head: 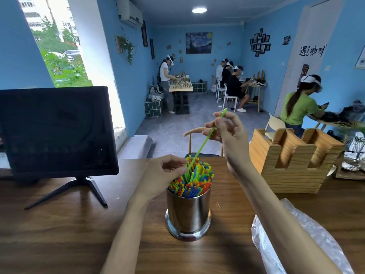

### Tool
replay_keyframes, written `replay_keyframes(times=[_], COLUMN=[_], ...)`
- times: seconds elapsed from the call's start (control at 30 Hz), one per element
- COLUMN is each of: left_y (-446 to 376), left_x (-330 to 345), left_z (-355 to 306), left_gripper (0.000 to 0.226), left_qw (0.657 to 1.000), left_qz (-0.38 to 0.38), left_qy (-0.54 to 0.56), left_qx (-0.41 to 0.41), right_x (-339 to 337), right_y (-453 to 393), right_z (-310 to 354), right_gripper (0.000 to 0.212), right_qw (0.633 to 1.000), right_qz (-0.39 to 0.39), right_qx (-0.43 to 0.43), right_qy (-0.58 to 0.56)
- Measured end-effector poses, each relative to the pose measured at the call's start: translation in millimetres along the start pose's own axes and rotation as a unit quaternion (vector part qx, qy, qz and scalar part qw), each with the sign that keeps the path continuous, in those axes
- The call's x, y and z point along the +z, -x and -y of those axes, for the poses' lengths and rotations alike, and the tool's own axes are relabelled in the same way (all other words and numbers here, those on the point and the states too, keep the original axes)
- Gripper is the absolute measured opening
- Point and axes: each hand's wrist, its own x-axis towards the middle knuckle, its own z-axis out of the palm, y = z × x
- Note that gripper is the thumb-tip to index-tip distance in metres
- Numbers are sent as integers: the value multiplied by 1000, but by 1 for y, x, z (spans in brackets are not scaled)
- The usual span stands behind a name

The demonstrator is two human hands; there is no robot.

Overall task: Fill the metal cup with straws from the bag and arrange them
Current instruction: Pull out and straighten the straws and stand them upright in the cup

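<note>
Shiny metal cup (188, 212) crammed with upright multicoloured straws (192, 179)

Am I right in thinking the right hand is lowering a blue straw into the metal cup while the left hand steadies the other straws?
Not quite: the head view shows the straw pinched in the right hand is green, not blue. Its lower end reaches into the metal cup, and the left hand does rest against the other straws.

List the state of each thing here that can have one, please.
Cup: upright, packed with straws.
Green straw: tilted, lower end in the cup.
Right hand: pinches the green straw.
Left hand: fingers curled beside the straws.
Bag: lies flat.
Monitor: dark.
</note>
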Motion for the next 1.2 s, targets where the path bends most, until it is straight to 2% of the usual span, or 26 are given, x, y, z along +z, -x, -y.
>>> replay_keyframes(times=[0.1,0.17,0.4,0.47,0.53,0.63,0.83,0.97,1.07,1.2], left_y=[0,-2,-3,-3,-3,-3,-4,-3,-2,-3], left_x=[-1,-1,-1,-2,-3,-3,-2,0,1,5], left_z=[3,4,9,11,12,12,13,13,12,14], left_gripper=[16,16,17,15,15,16,13,13,12,16], left_qw=[1000,1000,999,998,998,998,997,996,995,993], left_qz=[-2,-5,3,5,6,5,-1,-6,-19,-49], left_qy=[-16,-22,-40,-54,-60,-62,-74,-81,-88,-94], left_qx=[5,7,8,11,15,16,18,24,30,50], right_x=[1,2,8,6,5,2,0,0,1,3], right_y=[3,8,24,27,27,25,22,26,26,28], right_z=[0,-5,-38,-46,-52,-51,-40,-42,-47,-51], right_gripper=[28,39,8,7,14,20,17,14,30,49], right_qw=[993,982,916,887,864,866,865,873,864,843], right_qz=[12,45,149,170,183,182,217,179,184,239], right_qx=[-79,-84,-67,-64,-38,-2,14,-1,10,92], right_qy=[89,165,366,426,467,466,451,454,469,473])
